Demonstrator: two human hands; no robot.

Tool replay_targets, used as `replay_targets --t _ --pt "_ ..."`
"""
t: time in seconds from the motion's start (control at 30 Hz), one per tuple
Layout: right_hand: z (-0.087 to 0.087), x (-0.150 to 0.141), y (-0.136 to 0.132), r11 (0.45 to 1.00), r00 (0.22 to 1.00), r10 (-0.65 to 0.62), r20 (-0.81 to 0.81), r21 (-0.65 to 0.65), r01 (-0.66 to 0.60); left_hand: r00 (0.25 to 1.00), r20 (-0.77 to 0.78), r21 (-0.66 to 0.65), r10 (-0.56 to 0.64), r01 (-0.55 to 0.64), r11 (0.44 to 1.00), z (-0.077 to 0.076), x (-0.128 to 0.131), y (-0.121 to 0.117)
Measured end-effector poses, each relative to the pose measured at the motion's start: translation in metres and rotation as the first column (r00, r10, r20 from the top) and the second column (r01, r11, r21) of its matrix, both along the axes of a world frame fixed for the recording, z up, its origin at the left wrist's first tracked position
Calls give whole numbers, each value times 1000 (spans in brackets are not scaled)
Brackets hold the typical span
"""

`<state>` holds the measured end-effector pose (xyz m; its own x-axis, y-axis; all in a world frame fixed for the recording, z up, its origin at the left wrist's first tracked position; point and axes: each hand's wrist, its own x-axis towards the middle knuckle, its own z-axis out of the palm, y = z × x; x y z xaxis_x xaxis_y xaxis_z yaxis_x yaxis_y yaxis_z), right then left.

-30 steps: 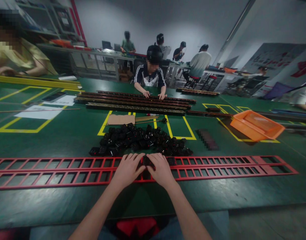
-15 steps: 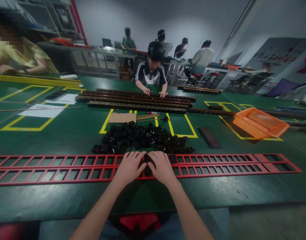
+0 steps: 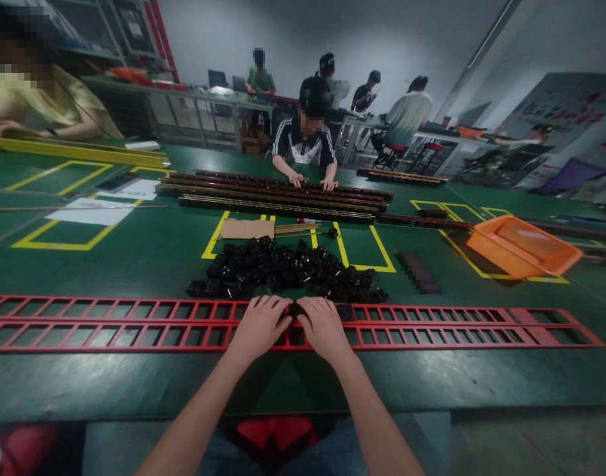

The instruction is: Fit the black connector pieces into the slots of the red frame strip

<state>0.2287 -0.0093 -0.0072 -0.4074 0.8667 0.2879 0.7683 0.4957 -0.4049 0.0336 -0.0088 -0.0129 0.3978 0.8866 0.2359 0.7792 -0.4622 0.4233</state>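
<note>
Long red ladder-like frame (image 3: 158, 323), two rows of openings; left hand (image 3: 262, 328) and right hand (image 3: 323, 328) curl over it, grip unclear.

My bare left hand (image 3: 264, 325) and bare right hand (image 3: 323, 325) nearly meet, palms down, fingers bent, forearms angling inward.

Green table (image 3: 184, 387) bears red slotted frames (image 3: 431, 325).

Black pile (image 3: 270, 264) blocked way beyond red frame (image 3: 184, 323); orange bin (image 3: 523, 248) stood farther right. Passage ran over near tabletop (image 3: 109, 380), either side of forearms (image 3: 202, 403).
</note>
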Motion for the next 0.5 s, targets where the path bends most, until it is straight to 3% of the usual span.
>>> replay_targets --t 0.5 --pt "0 0 -1 1000 1000 -1 -15 0 1 999 20 -26 39 -38 999 -1 0 4"
